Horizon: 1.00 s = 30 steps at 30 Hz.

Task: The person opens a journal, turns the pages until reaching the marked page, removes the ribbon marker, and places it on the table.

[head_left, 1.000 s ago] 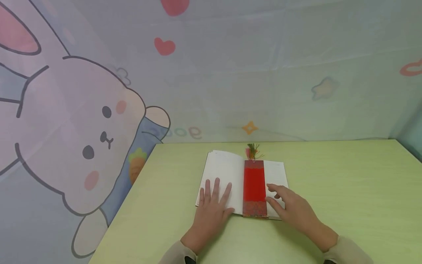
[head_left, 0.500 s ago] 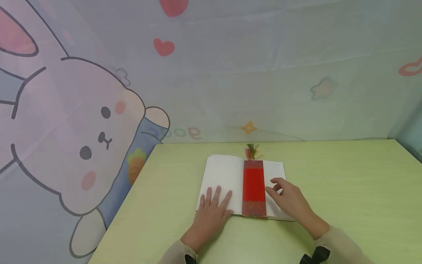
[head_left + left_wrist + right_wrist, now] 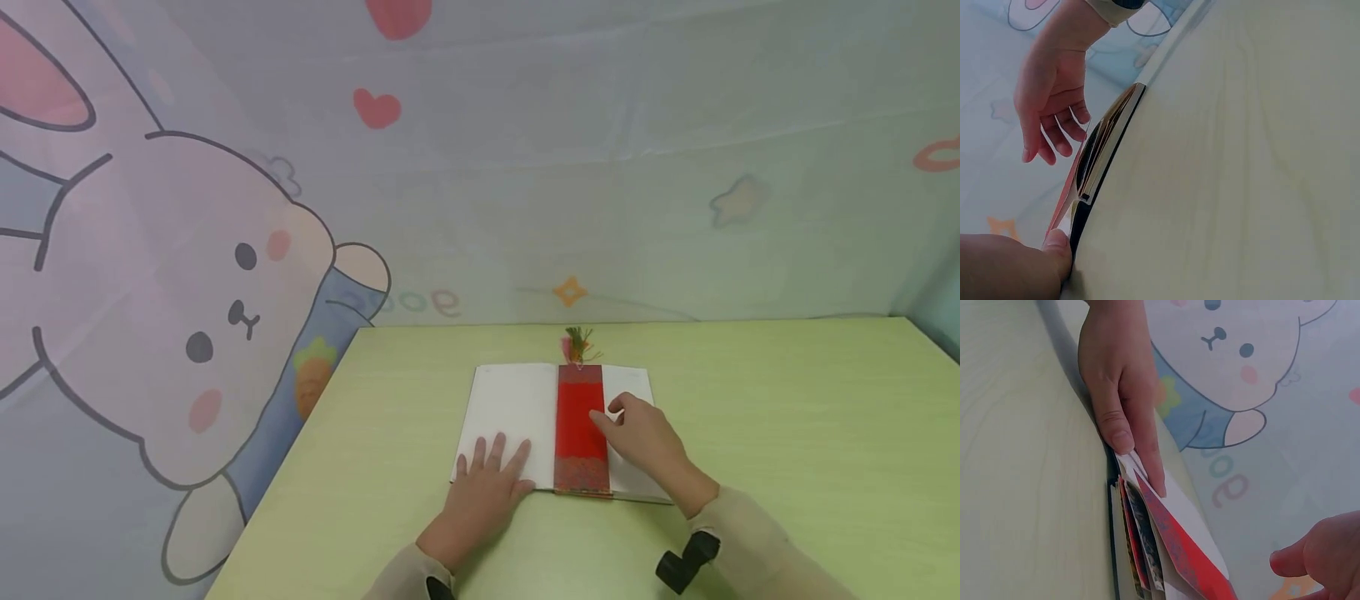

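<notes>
An open book [image 3: 512, 400] with white pages lies on the table. Along the inner side of its right page runs a red bookmark [image 3: 579, 433] with patterned ends; a green and pink tassel [image 3: 577, 344] sticks out past the top edge. My left hand [image 3: 486, 493] rests with spread fingers on the lower left page, its thumb by the book's front edge. My right hand [image 3: 647, 435], fingers loosely bent and holding nothing, hovers over the right page, thumb tip overlapping the bookmark in the head view. Both wrist views show a gap between the right hand [image 3: 1054, 100] and the book.
The pale yellow-green table [image 3: 787, 417] extends around the book on all sides. Behind it hangs a cloth backdrop [image 3: 540, 167] printed with a rabbit, hearts and stars. A black device [image 3: 686, 562] is strapped at my right wrist.
My right hand has moved left and slightly up, from beside the bookmark to over its edge. The left hand has slid a little toward me, and the left page lies flatter.
</notes>
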Each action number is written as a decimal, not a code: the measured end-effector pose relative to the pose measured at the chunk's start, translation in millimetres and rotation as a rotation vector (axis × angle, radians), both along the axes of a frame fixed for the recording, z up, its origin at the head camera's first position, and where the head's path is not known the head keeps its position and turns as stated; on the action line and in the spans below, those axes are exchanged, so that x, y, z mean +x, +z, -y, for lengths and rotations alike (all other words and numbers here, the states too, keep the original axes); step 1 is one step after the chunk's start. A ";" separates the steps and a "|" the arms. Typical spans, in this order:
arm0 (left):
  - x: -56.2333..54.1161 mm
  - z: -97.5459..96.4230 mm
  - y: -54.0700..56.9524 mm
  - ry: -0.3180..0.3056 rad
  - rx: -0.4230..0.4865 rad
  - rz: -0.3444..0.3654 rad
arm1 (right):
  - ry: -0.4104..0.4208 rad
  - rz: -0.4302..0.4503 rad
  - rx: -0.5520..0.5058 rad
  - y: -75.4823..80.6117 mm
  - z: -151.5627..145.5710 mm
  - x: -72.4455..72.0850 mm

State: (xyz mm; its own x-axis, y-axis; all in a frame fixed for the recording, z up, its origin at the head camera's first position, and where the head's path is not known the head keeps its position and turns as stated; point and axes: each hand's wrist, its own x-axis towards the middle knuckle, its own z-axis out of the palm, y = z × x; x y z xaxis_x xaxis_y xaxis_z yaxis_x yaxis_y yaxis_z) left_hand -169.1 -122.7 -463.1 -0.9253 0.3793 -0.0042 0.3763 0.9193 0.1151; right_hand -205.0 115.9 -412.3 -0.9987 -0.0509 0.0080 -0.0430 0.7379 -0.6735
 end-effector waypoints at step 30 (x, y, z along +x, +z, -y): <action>4.2 -5.2 0.1 0.019 -0.011 -0.009 | -0.051 0.298 -0.120 -7.8 0.6 -37.3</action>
